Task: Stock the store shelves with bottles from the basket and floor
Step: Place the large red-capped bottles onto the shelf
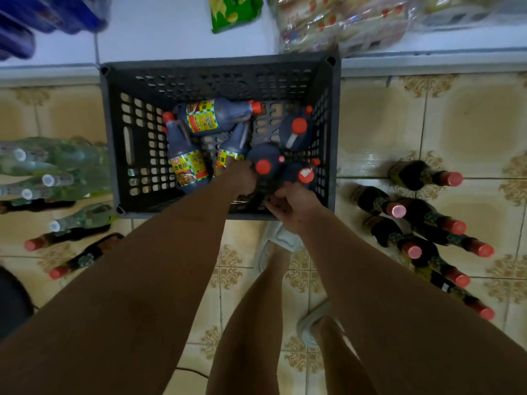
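Observation:
A dark grey plastic basket (111,143) stands on the tiled floor against the low shelf. Inside are several dark sauce jugs with red caps. Two lie flat at the left, one (211,116) across the back and one (186,163) along the side. Three stand upright at the right, among them a back jug (296,132) and a middle jug (266,161). My left hand (241,178) reaches into the basket, curled against the middle jug. My right hand (293,208) hovers over the near rim with bent fingers beside the near-right jug (303,175); its grip is hidden.
Dark glass bottles with red caps (422,220) stand on the floor right of the basket. Green bottles with white caps (54,166) and more red-capped bottles (77,258) stand at the left. The white shelf (171,38) holds blue packs, a green bag and noodle packets. My legs are below.

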Tool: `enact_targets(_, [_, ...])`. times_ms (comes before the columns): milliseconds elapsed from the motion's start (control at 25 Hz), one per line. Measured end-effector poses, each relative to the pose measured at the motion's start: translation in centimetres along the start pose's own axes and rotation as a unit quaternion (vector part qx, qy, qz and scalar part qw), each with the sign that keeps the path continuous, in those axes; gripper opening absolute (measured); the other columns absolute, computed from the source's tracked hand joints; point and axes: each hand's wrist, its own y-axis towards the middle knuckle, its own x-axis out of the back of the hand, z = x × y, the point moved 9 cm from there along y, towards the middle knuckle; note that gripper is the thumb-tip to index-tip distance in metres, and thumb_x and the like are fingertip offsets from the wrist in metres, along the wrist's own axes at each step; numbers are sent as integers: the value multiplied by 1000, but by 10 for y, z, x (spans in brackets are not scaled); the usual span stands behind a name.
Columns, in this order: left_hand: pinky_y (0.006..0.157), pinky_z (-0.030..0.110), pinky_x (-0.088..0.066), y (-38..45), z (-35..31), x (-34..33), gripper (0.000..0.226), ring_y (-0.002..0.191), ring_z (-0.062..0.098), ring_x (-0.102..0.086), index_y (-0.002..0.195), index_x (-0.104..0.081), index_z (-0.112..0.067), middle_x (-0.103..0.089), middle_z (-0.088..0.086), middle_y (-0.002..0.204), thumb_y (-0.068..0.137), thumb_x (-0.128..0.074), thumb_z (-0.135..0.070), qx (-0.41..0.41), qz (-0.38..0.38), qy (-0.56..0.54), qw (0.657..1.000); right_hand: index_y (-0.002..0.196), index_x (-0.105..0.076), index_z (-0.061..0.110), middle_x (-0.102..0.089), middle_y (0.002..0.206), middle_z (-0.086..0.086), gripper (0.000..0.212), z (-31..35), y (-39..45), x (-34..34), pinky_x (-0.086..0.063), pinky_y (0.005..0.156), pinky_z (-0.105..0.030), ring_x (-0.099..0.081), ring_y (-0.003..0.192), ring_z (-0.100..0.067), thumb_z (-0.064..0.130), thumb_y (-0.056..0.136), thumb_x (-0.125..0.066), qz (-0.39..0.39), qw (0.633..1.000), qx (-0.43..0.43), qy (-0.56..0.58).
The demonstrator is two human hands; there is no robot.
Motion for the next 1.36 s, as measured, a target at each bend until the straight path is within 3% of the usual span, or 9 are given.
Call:
enact_targets(80, [111, 38, -29, -23, -9, 19, 42, 139, 36, -34, 142, -45, -10, -35, 18, 151, 102, -42, -22, -7, -6, -43, 999, 76, -44, 14, -50, 45, -2, 31, 7, -26, 8, -48, 99, -38, -49, 48, -9, -8, 96, -40, 13, 1000, -5, -13])
enact_targets(160, [108, 39, -34, -47, -5, 25, 38, 134, 36, -41, 136, -52, -6, -45, 19, 144, 101, -44, -19, 0, -1, -99, 995, 75, -44, 17, -47, 37, 2, 33, 18, -53, 12, -49, 100, -38, -44, 50, -11, -5, 99, -41, 25, 999, 4, -44])
enact_targets(240, [84, 37, -48, -71, 4, 28, 21, 107, 35, -55, 108, -65, -6, -60, 24, 112, 96, -48, -9, 4, -6, -197, 980, 78, -50, 17, -52, 60, -4, 28, 28, -80, 15, -54, 91, -38, -45, 62, -13, -3, 98, -46, 35, 997, 23, -61])
enact_targets(320, [61, 27, -39, -92, 10, 42, 21, 78, 26, -51, 76, -58, -14, -55, 21, 82, 90, -49, 0, 12, -28, -297, 954, 85, -56, 17, -52, 76, -4, 26, 38, -109, 12, -55, 78, -34, -49, 69, -14, -5, 96, -49, 49, 996, 48, -61])
enact_targets(480, [56, 26, -30, -139, -22, 87, 33, 64, 12, -43, 69, -55, -14, -51, 2, 67, 83, -44, 15, -57, -20, -353, 934, 91, -58, 18, -54, 89, -6, 30, 57, -162, 9, -54, 89, -39, -54, 89, -18, -9, 94, -48, 88, 987, 98, -92])
enact_targets(600, [55, 25, -30, -164, -44, 121, 32, 64, 13, -43, 66, -54, -12, -54, -8, 57, 69, -42, 18, -107, -21, -390, 914, 94, -60, 21, -50, 104, -7, 32, 69, -190, 17, -55, 83, -36, -53, 104, -22, -10, 92, -49, 109, 981, 128, -94])
enact_targets(920, [74, 29, -38, -212, -113, 190, 14, 79, 15, -52, 69, -67, -13, -62, 6, 80, 79, -60, -20, -179, -52, -391, 901, 114, -59, 25, -56, 104, 1, 31, 116, -255, 55, -51, 78, -34, -59, 99, -18, 2, 95, -51, 138, 960, 219, -110])
enact_targets(1080, [74, 35, -39, -232, -147, 214, 26, 80, 19, -52, 67, -70, -12, -61, 9, 80, 67, -60, -36, -208, -72, -358, 907, 110, -62, 25, -57, 108, -2, 18, 148, -286, 82, -48, 70, -31, -56, 94, -22, 17, 103, -47, 97, 949, 282, -103])
enact_targets(1360, [80, 33, -45, -278, -222, 268, 52, 82, 16, -59, 57, -68, -22, -71, 4, 81, 96, -44, -46, -297, -83, -358, 881, 119, -63, 20, -59, 104, -1, 30, 210, -364, 112, -45, 73, -32, -55, 84, -17, 35, 105, -42, 59, 914, 387, -111])
